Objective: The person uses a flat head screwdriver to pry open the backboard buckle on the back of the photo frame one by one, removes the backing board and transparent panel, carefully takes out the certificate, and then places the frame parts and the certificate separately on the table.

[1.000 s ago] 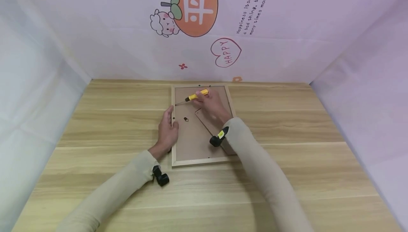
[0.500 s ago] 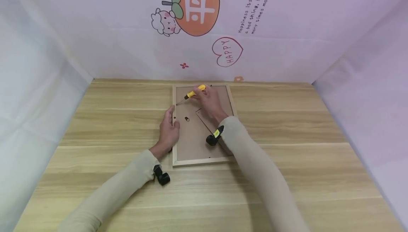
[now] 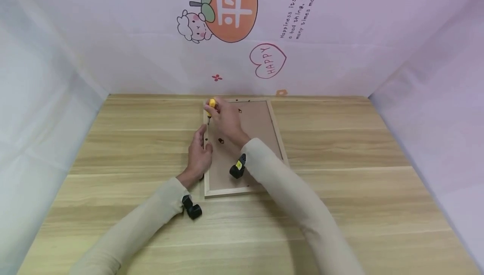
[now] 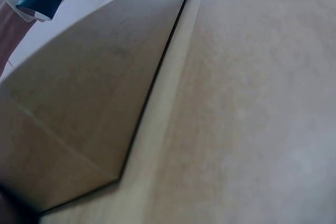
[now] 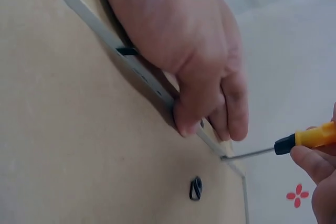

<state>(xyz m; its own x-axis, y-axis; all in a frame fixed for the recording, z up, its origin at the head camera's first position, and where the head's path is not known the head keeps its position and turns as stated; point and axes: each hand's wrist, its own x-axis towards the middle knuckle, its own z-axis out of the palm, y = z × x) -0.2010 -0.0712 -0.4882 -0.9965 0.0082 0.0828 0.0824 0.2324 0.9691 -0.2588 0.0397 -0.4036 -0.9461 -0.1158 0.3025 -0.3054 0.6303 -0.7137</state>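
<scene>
Picture frame [image 3: 234,191] lies back-up on the wood-grain surface [image 3: 242,233]. Our L hand [image 3: 198,157] pinches its L rail, nr a blk hanger [image 3: 221,140] on the backing. Farther along that rail our R hand [image 3: 227,120] grips a yellow/blk screwdriver [image 5: 285,144], tip touching rail. Beyond frame: printed white backdrop [image 3: 151,56].

It's smooth plastic for the handle [image 5: 314,137] in the right hand [image 3: 227,119], metal for the shaft [image 5: 252,155] just beyond it, bare wood for the frame [image 3: 227,192] at the left hand [image 3: 198,154], smooth matt board [image 3: 227,172] beneath the right, and matt cloth sleeves [image 3: 295,189] behind both.
</scene>
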